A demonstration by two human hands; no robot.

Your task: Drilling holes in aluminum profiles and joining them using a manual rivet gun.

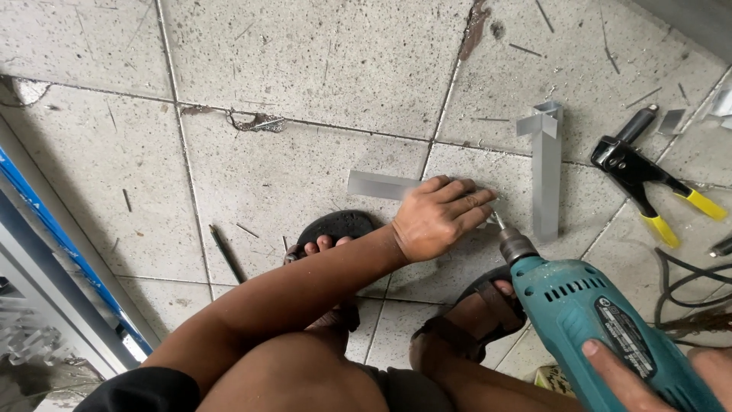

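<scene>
R hand: wraps teal drill, bottom right, finger along body.
Feet: sandals just under work.
L hand: flat, fingers spread, pressing grey metal strip to tile floor; hides strip's right end.
Bit: at L fingertips.
Beyond: angle bracket piece, yellow-handled riveter, black cable right.
</scene>
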